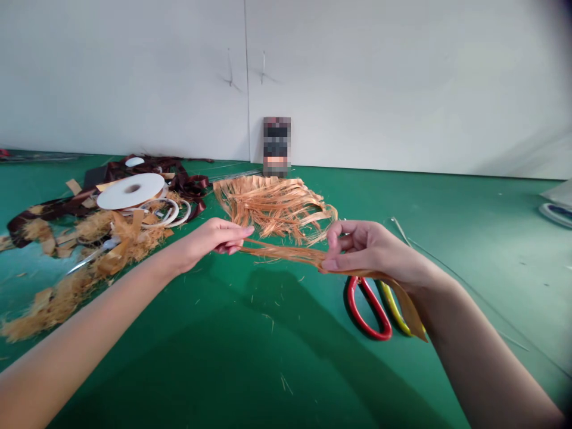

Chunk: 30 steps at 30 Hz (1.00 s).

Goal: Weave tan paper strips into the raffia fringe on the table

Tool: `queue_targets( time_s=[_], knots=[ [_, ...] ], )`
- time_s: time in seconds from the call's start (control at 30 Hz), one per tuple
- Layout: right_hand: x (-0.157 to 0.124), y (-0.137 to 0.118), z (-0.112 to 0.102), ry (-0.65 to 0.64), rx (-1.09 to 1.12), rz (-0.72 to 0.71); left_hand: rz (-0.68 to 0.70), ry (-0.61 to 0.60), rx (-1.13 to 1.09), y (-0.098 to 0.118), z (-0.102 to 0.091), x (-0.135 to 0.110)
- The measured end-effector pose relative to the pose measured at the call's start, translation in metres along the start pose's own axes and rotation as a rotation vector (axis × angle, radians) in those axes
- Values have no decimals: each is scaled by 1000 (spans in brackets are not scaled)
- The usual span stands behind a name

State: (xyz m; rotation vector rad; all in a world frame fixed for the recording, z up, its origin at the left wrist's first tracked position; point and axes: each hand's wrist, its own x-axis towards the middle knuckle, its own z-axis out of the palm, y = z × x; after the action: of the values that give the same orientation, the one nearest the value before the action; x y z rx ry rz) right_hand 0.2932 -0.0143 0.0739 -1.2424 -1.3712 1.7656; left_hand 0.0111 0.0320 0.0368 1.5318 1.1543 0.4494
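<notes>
A tan ribbon (286, 252), frayed into loose threads along its middle, stretches between my two hands above the green tabletop. My left hand (223, 235) pinches the thread ends. My right hand (357, 245) is closed on the unfrayed part, and its flat tail hangs down past the wrist. Just behind lies a pile of frayed tan ribbon strips (272, 205). Below my right hand rest a red scissor handle (370, 310) and a yellow handle (395, 310); their blades are mostly hidden.
At left sit a white ribbon spool (131, 190), dark brown ribbon (53, 211) and tan fibre scraps (93, 280). A pixelated box (277, 146) leans on the white wall (402, 77). Thin wire (460, 286) lies at right on the green table (201, 369).
</notes>
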Motion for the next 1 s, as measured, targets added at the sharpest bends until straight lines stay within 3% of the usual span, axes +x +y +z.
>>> queue_targets(
  time_s=[0.1,0.23,0.33,0.43,0.5,0.67,0.8,1.0],
  knots=[
    [-2,-2,-1,31,-16,6,-49,174,313,-8,-6,4],
    [-1,-1,3,52,-56,-30,137,320,405,5,11,-5],
    [2,-2,8,32,-76,-76,340,312,381,28,32,-18],
    [5,-7,14,34,-62,-122,427,281,320,46,46,-28],
    [6,-13,19,68,-50,-147,439,300,291,53,52,-32],
    [7,-28,34,180,34,-257,482,501,280,59,59,-32],
    [9,-28,45,269,96,-266,375,496,88,59,56,-27],
    [11,-22,57,349,190,-260,379,478,-85,56,54,-22]
  ],
)
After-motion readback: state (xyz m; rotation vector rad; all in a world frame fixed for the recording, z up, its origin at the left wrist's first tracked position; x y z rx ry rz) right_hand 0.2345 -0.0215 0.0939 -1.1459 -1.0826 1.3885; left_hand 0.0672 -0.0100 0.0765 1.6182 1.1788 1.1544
